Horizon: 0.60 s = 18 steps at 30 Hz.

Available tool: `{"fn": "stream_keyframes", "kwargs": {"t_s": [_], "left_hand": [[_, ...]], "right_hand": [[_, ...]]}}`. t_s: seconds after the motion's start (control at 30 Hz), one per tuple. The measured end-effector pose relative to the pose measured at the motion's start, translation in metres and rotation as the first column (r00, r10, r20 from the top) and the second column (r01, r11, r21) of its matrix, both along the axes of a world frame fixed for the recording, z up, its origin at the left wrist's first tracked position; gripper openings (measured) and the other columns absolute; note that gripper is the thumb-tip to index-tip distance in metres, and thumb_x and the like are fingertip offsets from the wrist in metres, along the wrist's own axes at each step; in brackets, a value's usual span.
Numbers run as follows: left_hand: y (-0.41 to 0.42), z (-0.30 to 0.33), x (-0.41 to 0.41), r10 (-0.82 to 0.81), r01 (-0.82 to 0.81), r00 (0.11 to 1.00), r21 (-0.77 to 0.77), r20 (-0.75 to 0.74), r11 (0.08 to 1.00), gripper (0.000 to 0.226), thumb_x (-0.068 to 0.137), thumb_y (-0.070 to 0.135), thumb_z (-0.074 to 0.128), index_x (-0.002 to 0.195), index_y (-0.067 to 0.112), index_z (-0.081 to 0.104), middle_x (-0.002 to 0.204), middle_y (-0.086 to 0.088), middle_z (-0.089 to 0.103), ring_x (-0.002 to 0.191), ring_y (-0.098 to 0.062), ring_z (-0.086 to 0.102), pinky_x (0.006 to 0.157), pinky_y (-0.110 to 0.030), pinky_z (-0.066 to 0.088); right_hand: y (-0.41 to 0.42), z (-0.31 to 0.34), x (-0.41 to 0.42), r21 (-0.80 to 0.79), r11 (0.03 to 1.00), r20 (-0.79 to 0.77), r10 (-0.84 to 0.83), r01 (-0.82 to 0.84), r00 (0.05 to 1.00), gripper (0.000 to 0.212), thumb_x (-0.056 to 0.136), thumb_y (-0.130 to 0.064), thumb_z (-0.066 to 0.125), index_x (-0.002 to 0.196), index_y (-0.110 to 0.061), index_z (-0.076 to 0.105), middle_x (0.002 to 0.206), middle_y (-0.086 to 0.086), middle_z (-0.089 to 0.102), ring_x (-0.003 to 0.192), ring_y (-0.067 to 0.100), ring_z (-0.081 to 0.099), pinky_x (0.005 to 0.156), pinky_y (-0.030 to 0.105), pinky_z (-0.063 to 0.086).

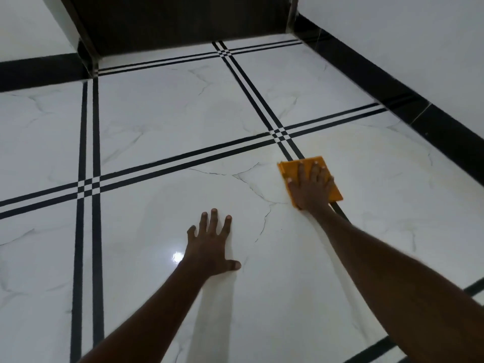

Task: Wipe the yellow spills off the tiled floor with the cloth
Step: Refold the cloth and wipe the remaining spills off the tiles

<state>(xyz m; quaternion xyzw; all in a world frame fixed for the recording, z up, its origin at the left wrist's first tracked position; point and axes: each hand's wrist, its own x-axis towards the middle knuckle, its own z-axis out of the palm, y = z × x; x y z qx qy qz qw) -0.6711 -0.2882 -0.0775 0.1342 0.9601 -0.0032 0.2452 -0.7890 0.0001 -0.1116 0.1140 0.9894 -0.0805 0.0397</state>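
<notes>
A folded orange cloth (336, 193) lies flat on the white marble-look tiled floor (170, 121), over a pair of black grout stripes. My right hand (310, 186) presses down on it with straight, spread fingers. My left hand (212, 244) rests flat on the bare tile nearer to me, fingers spread, holding nothing. No yellow spill shows on the floor around the cloth; whatever is under the cloth is hidden.
Double black stripes (89, 184) cross the floor in a grid. A black skirting (392, 85) runs along the white wall on the right and at the back left. A dark wooden door or panel (183, 19) stands at the far end.
</notes>
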Motion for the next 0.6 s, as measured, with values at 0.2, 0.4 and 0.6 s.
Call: {"fn": "stream_keyframes", "kwargs": {"t_s": [0.2, 0.4, 0.6], "left_hand": [[-0.015, 0.014, -0.007, -0.03, 0.028, 0.999, 0.044, 0.041, 0.999, 0.113, 0.083, 0.069, 0.062, 0.161, 0.034, -0.011, 0.169, -0.008, -0.021, 0.157, -0.029, -0.011, 0.123, -0.049, 0.014], [-0.013, 0.016, -0.007, -0.016, 0.013, 0.999, 0.069, 0.041, 0.998, 0.109, 0.084, 0.067, 0.061, 0.162, 0.032, -0.008, 0.169, -0.008, -0.02, 0.157, -0.03, -0.011, 0.123, -0.05, 0.014], [-0.014, 0.023, -0.012, -0.017, 0.012, 0.995, 0.053, 0.1, 0.999, 0.104, 0.087, 0.065, 0.059, 0.162, 0.032, -0.005, 0.169, -0.008, -0.017, 0.158, -0.029, -0.009, 0.122, -0.05, 0.017]], "right_hand": [[-0.103, 0.0, 0.06, -0.053, 0.875, 0.032, 0.484, -0.482, 0.875, 0.074, 0.101, -0.064, 0.015, 0.165, -0.027, 0.009, 0.172, 0.014, 0.008, 0.158, 0.04, 0.005, 0.124, 0.065, 0.007], [-0.004, 0.012, 0.049, -0.012, 0.98, 0.043, 0.201, -0.201, 0.979, 0.073, 0.105, -0.055, 0.007, 0.157, -0.016, 0.04, 0.159, 0.023, 0.04, 0.143, 0.048, 0.042, 0.111, 0.068, 0.037], [0.006, 0.04, 0.043, 0.014, 0.971, -0.046, -0.239, 0.24, 0.97, 0.049, 0.098, -0.035, 0.047, 0.137, -0.006, 0.047, 0.124, 0.02, 0.065, 0.116, 0.039, 0.058, 0.098, 0.048, 0.043]]}}
